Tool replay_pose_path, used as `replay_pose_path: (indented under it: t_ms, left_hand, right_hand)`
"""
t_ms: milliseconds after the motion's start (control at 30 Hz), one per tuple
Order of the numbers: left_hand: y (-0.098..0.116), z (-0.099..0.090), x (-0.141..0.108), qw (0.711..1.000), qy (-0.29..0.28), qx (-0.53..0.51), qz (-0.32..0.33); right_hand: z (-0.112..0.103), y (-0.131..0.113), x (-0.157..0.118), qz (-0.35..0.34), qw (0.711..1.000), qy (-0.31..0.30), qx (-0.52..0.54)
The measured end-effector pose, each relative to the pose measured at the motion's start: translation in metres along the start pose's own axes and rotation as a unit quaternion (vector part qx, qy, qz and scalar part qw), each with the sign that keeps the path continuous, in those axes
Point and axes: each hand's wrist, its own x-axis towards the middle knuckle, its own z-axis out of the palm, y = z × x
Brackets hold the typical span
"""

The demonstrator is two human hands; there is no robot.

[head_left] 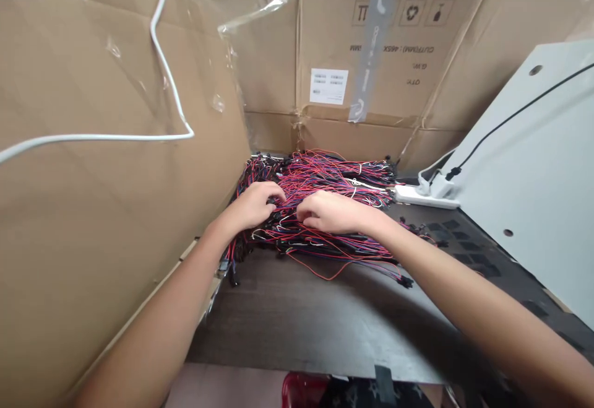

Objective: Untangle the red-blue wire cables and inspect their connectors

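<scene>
A large heap of thin red, blue and black wires point(320, 176) with small black connectors lies at the back of the dark table. My left hand point(258, 202) is in the left part of the heap, its fingers curled towards the thumb around wires. Just to the right, my right hand point(327, 211) is closed over the middle of the heap, knuckles up, with wires at its fingertips. How many wires each hand grips is hidden. One loose orange-red wire loops out onto the table in front of the heap.
Cardboard walls point(185, 86) stand at the left and back, a white panel point(533, 166) at the right. A white power strip point(424, 197) with plugs sits beside the heap. Black patches point(468, 246) lie on the dark table point(278, 321). Something red point(301, 389) shows below its front edge.
</scene>
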Motion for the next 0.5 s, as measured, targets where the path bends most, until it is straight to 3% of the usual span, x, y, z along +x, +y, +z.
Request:
replay_pose_path:
  t_ms: [133, 267, 500]
  left_hand:
    - [-0.002, -0.002, -0.002, 0.989, 0.048, 0.067, -0.124]
    - [-0.002, -0.002, -0.002, 0.969, 0.073, 0.033, -0.233]
    - [0.001, 0.000, 0.000, 0.968, 0.101, -0.060, -0.222]
  right_hand:
    - [0.013, -0.004, 0.029, -0.018, 1.000, 0.002, 0.008]
    - [0.031, -0.018, 0.042, -0.033, 0.999, 0.016, 0.021]
    - [0.047, -0.015, 0.045, -0.035, 0.995, 0.037, 0.081]
